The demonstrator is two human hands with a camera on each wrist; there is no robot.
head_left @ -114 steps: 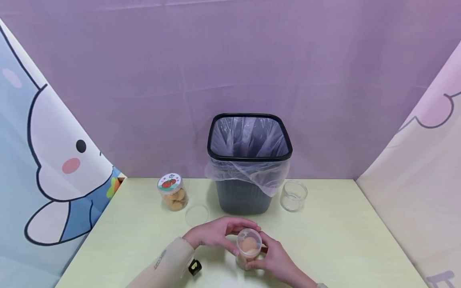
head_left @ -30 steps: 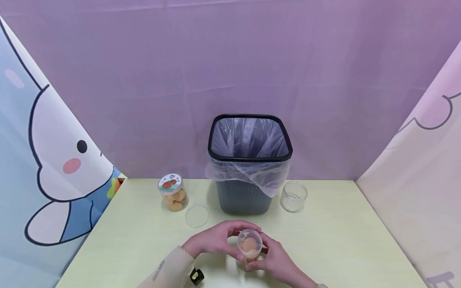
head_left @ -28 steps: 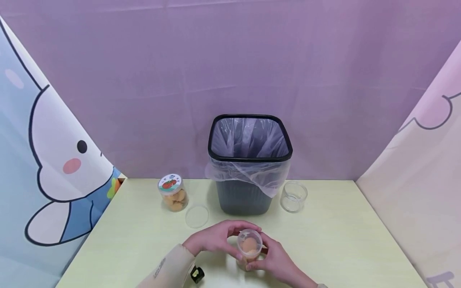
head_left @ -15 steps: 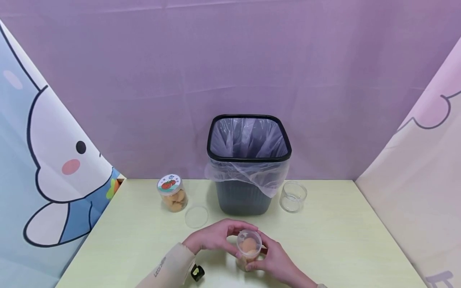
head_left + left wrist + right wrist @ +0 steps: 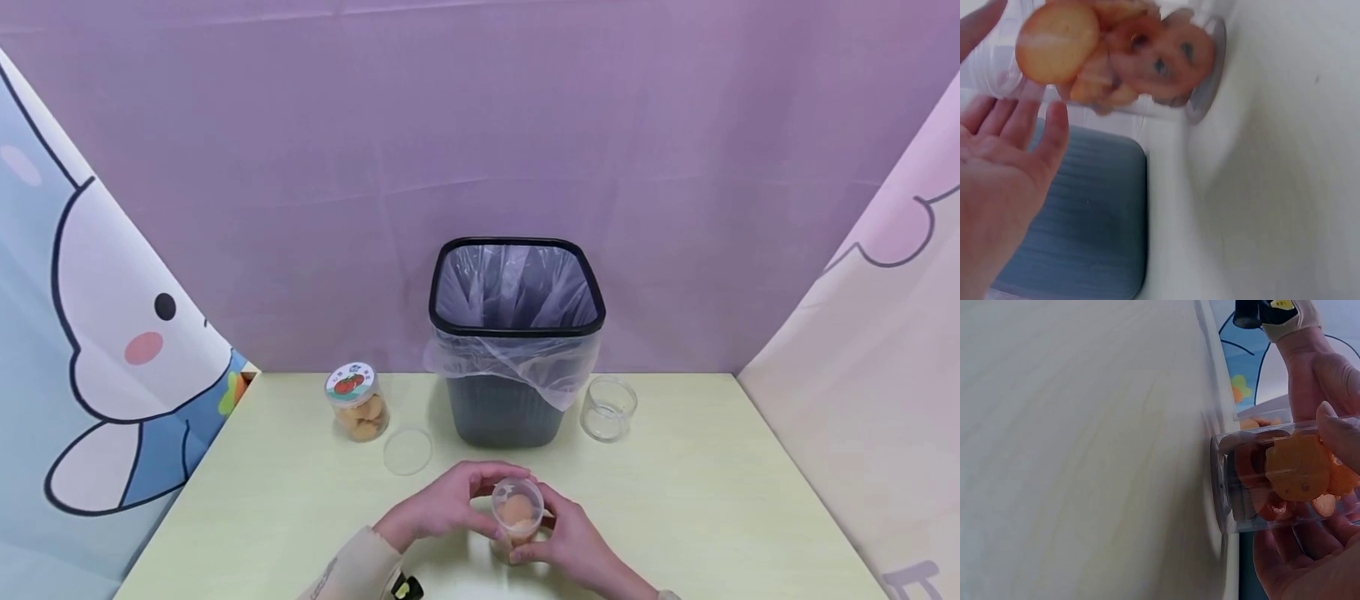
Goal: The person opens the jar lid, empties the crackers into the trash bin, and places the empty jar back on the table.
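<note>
An uncovered transparent plastic jar (image 5: pixel 517 510) stands upright at the front of the table, with round orange-brown biscuits (image 5: pixel 1297 467) inside. My left hand (image 5: pixel 453 502) holds it near the top, thumb on the near left and fingers bent round the far side. From the right, my right hand (image 5: pixel 573 540) grips the same jar, its thumb across the front. In the right wrist view the jar's base lies close along the tabletop. A thin transparent round lid (image 5: pixel 407 450) lies flat beyond the left hand.
A dark bin (image 5: pixel 506 412) with a black rim and plastic liner stands behind the hands. At its left is a lidded biscuit jar (image 5: pixel 358 410) with a tomato label; at its right, an uncovered transparent pot (image 5: pixel 609 408). A purple cloth (image 5: pixel 300 208) hangs behind.
Both hands stay around the jar, which keeps its place. My left forearm has dropped toward the near edge, and the left fingertips have drawn back slightly leftward along the rim.
</note>
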